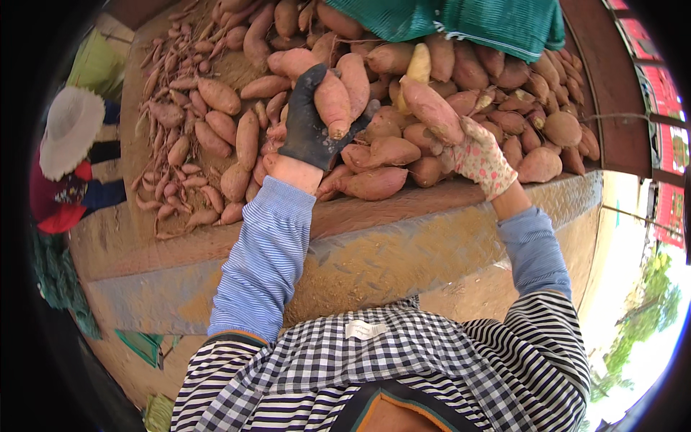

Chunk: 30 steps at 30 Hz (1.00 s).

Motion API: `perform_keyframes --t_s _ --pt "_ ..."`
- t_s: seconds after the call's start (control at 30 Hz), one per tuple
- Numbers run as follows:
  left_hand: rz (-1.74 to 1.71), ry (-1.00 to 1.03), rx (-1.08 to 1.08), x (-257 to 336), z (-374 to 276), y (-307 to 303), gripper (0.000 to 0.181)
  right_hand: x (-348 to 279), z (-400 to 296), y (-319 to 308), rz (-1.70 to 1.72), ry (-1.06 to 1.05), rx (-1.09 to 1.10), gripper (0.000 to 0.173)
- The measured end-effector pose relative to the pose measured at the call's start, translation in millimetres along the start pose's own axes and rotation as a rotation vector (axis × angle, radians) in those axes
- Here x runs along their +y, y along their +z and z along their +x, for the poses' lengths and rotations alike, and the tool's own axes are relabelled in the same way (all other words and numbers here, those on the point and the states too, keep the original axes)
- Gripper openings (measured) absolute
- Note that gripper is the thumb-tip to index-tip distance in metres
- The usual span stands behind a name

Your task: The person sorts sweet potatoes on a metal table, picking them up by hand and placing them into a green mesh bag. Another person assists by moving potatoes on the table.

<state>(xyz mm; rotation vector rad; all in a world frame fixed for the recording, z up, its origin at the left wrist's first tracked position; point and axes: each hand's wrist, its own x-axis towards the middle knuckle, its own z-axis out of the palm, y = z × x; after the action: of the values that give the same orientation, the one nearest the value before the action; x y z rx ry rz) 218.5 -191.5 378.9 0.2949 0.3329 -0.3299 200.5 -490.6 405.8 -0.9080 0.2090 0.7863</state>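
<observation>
My left hand (313, 127), in a dark dusty glove, holds two sweet potatoes side by side: a front one (332, 102) and one behind it (353, 83). My right hand (478, 156), in a cream glove with a pink floral print, grips the lower end of another sweet potato (432, 110), which slants up to the left. Under and beyond both hands lies a large heap of sweet potatoes (469, 65), with a pale yellow one (419, 65) among them. Smaller, thin ones (167, 119) lie spread to the left on the dusty surface.
A green mesh sack (475, 24) covers the heap's far part. A soil-dusted metal ledge (388, 259) runs between me and the heap. Rusty metal side panels (615, 108) stand at right. A person in a pale sun hat (73, 132) is at far left, near green netting (62, 281).
</observation>
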Motion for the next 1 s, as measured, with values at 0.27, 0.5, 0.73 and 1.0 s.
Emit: perform_keyframes --t_s 0.27,0.5,0.73,1.0 --pt "0.217 -0.035 -0.265 -5.5 11.3 -2.3 0.044 47.0 -52.0 94.5 0.339 -0.402 0.007 0.076" --pt "0.349 -0.151 -0.406 -43.4 -55.7 29.1 0.04 102.0 -136.0 132.0 0.255 -0.733 -0.107 0.084" --pt "0.395 -0.386 -0.591 -67.2 -172.1 45.4 0.051 170.2 -234.3 167.5 0.349 -0.957 0.255 0.067" --pt "0.542 -0.501 -0.453 -80.0 -257.7 11.8 0.067 228.1 -245.4 181.6 -0.759 -1.126 1.3 0.089"
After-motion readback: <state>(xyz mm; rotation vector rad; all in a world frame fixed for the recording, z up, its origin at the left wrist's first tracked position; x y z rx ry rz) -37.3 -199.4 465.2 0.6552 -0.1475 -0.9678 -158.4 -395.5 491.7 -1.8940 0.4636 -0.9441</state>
